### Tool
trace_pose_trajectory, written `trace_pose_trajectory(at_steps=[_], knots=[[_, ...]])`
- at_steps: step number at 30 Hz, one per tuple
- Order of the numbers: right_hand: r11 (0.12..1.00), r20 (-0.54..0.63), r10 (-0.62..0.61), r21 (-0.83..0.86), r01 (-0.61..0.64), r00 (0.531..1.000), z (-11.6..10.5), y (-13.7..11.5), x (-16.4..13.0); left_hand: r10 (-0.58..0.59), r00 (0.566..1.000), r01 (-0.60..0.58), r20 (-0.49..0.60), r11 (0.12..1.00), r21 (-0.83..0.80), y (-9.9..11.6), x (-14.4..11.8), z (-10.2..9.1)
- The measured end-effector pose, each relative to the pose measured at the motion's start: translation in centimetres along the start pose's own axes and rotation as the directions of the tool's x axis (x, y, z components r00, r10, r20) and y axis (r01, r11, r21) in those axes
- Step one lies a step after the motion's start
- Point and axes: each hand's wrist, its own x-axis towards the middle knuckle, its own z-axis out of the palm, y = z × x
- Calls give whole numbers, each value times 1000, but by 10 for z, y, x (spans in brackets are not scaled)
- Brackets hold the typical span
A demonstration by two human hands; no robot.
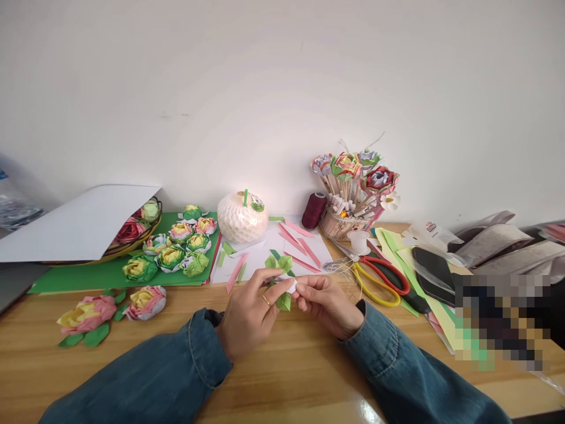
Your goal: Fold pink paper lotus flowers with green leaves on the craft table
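Note:
Between both hands, above the wooden table, is a folded-paper flower [283, 302] with green leaf-like pieces and a pale, whitish part. My left hand [251, 312], wearing a ring, is closed around it from the left, fingers bent over the top. From the right, my right hand [329, 303] pinches the pale part between thumb and fingers. My fingers hide the flower's middle. Just beyond lie pink paper strips [300, 247] and some green ones on a white sheet [269, 274].
Several finished paper flowers [170, 257] rest on green card at the left; two more [86, 315] lie nearer. A white bumpy lamp [242, 219], maroon thread spool [314, 211] and flower-filled holder [346, 224] stand along the wall. Scissors [379, 282] and a black phone [432, 274] lie right.

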Motion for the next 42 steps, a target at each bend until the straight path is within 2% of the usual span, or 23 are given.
trace_pose_trajectory(at_steps=[7, 13, 18, 22, 30, 34, 42], knots=[[1000, -30, 7, -21, -8, 1000, 1, 1, 1, 26, 1000, -26, -18, 1000, 1, 1, 0, 2], [1000, -18, -6, 4, 6, 1000, 1, 3, 1, 47, 999, -46, 17, 998, -45, 1, 0, 4], [998, 5, 0, 63, -1, 1000, 2, 0, -1, -9, 1000, 9, 0, 999, -42, 1, 1, 2], [999, 32, -15, 28, 14, 999, 2, -1, -1, -11, 1000, 11, -15, 999, -49, 0, 1, 2], [998, -74, -64, -23, 63, 995, 4, 2, 1, 0, 1000, -1, -18, 999, -49, 2, 1, 4], [997, -82, -77, -36, 75, 994, 6, 2, 1, 42, 999, -42, -19, 999, -32, 2, 2, 4], [999, -67, -39, -32, 37, 997, 7, 0, 0, 8, 1000, -8, 1, 1000, -10, 2, 1, 4]])
